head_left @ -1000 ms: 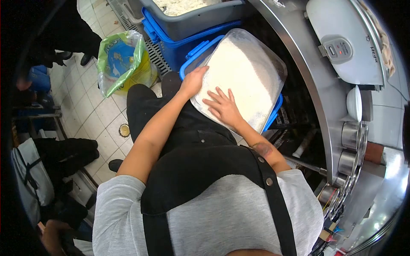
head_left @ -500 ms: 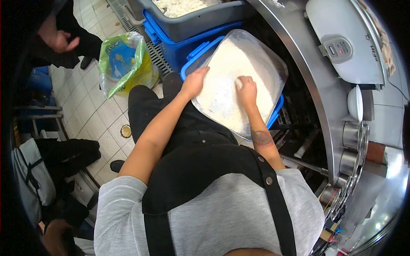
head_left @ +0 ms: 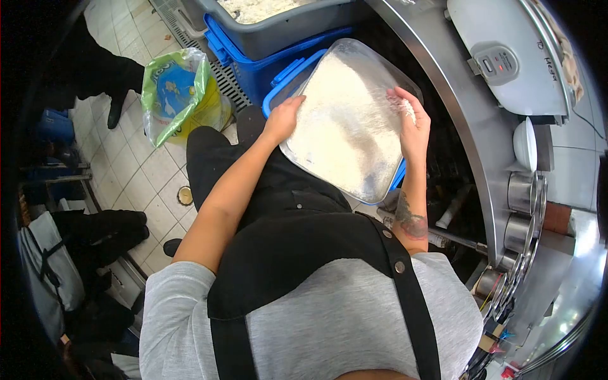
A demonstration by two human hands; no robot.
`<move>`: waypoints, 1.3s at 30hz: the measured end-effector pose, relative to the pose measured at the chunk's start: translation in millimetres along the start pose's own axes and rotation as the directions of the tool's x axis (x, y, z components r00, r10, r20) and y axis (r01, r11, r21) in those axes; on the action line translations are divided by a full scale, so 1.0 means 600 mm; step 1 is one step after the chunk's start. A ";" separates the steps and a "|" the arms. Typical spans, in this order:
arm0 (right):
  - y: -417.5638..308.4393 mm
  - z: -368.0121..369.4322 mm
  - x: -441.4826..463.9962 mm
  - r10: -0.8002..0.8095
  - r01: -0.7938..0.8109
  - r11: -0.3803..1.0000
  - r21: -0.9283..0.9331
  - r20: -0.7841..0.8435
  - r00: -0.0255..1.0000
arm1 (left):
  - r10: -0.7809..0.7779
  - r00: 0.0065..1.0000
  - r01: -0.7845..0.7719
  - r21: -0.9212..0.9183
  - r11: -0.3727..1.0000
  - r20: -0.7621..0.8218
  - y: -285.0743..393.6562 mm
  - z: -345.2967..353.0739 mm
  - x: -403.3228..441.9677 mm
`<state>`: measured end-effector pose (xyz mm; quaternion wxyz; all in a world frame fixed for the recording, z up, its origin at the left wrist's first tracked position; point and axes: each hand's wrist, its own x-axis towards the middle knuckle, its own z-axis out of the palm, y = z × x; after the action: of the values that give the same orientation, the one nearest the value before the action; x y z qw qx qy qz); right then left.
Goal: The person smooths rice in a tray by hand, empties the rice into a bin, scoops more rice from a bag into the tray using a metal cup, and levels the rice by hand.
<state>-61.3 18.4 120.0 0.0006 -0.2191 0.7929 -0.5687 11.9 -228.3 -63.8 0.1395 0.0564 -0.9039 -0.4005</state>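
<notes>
1. Gripping the left rim of a clear tub (head_left: pixel 387 66), the left hand (head_left: pixel 283 120) hides its own thumb; the tub, filled with white powder (head_left: pixel 335 120), sits at the person's knees.
2. The right hand (head_left: pixel 415 130) is raised at the tub's right side, fingers partly curled and whitened. Blur there leaves it unclear whether it pinches any powder.
3. Under the tub, a blue rim (head_left: pixel 270 98) shows at the left; what bears the tub's weight is hidden.
4. A gray bin (head_left: pixel 278 33) of white, crumbly stuff is cut off at the top, above a blue bin (head_left: pixel 253 76).
5. Another person (head_left: pixel 104 69) in dark clothes is cropped at upper left, face out of view.
6. Pale tiles (head_left: pixel 142 168) cover the floor, with a drain grate (head_left: pixel 229 82) beside a green plastic bag (head_left: pixel 158 101) and a small round object (head_left: pixel 184 196) lying near the knee.
7. On the right, a steel counter (head_left: pixel 443 79) curves past a white cooker (head_left: pixel 525 69), a white bowl (head_left: pixel 524 144) and metal pots (head_left: pixel 520 193).
</notes>
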 end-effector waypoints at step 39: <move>0.076 0.053 -0.045 0.445 -0.457 0.881 0.122 0.117 0.888 | -0.049 0.994 0.050 -0.001 0.999 0.094 0.014 -0.016 -0.003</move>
<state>-44.8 10.7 60.9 0.1828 -0.0518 0.7774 -0.5997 16.8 -229.1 -51.6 0.0871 0.0597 -0.9072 -0.4073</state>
